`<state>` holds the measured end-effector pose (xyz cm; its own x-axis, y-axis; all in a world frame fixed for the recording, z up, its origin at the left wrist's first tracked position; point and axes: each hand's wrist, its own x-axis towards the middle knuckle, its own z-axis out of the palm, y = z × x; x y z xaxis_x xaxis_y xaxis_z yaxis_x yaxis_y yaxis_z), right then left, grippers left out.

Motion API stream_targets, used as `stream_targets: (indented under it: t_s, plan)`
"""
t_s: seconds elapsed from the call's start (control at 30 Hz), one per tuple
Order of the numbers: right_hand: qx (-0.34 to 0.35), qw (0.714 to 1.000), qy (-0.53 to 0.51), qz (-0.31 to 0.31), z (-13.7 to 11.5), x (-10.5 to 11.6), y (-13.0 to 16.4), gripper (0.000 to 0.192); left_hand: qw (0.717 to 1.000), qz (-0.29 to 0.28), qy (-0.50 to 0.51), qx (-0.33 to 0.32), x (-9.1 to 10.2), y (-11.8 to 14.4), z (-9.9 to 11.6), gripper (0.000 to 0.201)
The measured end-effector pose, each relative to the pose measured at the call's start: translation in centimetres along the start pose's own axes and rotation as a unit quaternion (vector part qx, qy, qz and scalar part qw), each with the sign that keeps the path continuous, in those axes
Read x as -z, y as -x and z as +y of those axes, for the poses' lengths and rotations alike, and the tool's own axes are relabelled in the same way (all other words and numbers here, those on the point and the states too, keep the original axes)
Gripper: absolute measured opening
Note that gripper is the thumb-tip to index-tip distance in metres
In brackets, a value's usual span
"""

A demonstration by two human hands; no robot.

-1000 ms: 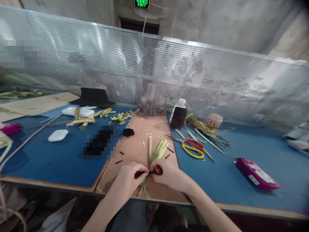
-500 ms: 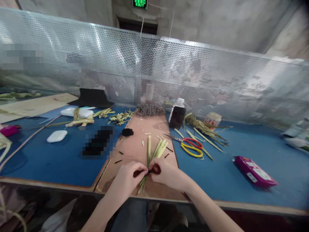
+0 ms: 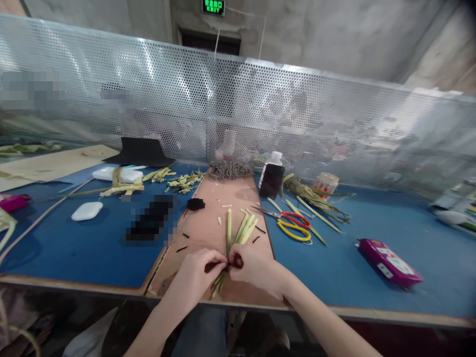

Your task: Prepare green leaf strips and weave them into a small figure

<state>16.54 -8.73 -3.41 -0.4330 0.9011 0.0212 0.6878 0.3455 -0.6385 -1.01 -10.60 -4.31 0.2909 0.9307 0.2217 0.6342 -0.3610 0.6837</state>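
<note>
A fanned bundle of pale green leaf strips [image 3: 245, 229] lies on the brown board [image 3: 211, 233], its narrow ends pointing toward me. My left hand [image 3: 197, 272] and my right hand [image 3: 255, 265] meet at the bundle's narrow waist. Thumb and forefinger are closed in a pinch on each hand, the fingertips almost touching. Something small and dark shows between them, too hidden to name. The right hand's fingers cover part of the strips. Short black pieces [image 3: 182, 249] lie about on the board, and a black clump [image 3: 196, 204] sits at its left edge.
Scissors with red and yellow handles [image 3: 293, 225] lie right of the board, near a dark bottle [image 3: 271, 176]. A purple packet [image 3: 389, 263] is farther right. Grey cord [image 3: 230, 170] is piled at the back. On the left are a white case [image 3: 87, 211] and leaf scraps [image 3: 184, 182].
Both hands stay at the bundle's waist, with only slight finger movement; the dark piece at the fingertips shows less now. The whole view has shifted a little.
</note>
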Motion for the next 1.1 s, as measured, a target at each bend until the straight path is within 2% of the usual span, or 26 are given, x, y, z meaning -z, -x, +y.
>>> stream_targets:
  t_s: [0.17,0.33,0.53,0.63,0.73,0.83,1.1]
  plan:
    - [0.016,0.999,0.035,0.016,-0.1,-0.2,0.4,0.012,1.0,-0.007,-0.004,0.005,0.1,-0.1,0.3,0.014]
    - [-0.003,0.991,0.115,0.066,-1.0,-1.3,1.2,0.015,1.0,-0.018,-0.004,0.012,0.3,-0.1,0.7,0.016]
    - [-0.012,0.952,0.291,0.099,-2.3,-2.7,2.0,0.012,0.999,-0.03,0.024,0.018,0.4,0.1,0.5,0.017]
    - [-0.023,0.942,0.32,0.1,-2.6,-3.0,1.9,0.008,0.998,-0.033,0.041,0.025,0.4,0.0,0.5,0.018]
    - [-0.055,0.948,0.305,0.077,-2.9,-2.8,1.6,0.011,0.998,-0.032,0.04,0.031,0.4,0.0,0.7,0.018]
    - [-0.082,0.966,0.239,0.05,-3.0,-2.2,1.2,0.017,0.999,-0.031,0.028,0.034,0.4,0.0,0.7,0.017]
    - [-0.043,0.99,0.136,0.015,-1.7,-0.5,0.1,0.017,1.0,-0.009,0.013,0.001,0.3,0.0,0.3,0.016]
